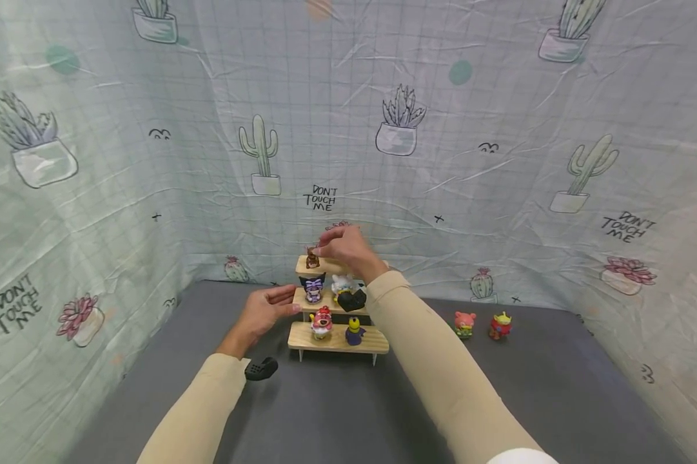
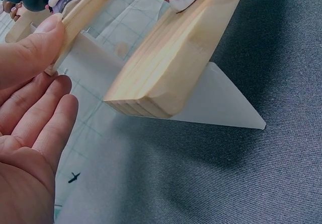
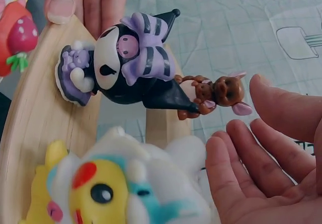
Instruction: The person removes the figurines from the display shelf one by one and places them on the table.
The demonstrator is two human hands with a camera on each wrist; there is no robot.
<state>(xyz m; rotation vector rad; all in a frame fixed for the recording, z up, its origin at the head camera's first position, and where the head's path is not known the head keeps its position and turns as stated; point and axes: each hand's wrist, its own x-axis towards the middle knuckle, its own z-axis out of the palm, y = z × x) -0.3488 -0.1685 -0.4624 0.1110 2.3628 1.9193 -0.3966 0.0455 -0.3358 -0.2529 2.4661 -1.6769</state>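
A three-tier wooden display stand holds several small figurines. My left hand grips the left end of its middle shelf, thumb above and fingers below. On the top shelf is a brown big-eared animal figurine. My right hand is beside its head, thumb and fingers spread apart with nothing between them. The middle shelf carries a black-hooded figurine with a purple bow and a white-and-yellow figurine. A pink-and-red figurine and a yellow-and-purple figurine occupy the bottom shelf.
Right of the stand, a pink figurine and a red figurine with a green head stand on the dark grey tabletop. A cactus-print cloth hangs close behind the stand and along both sides.
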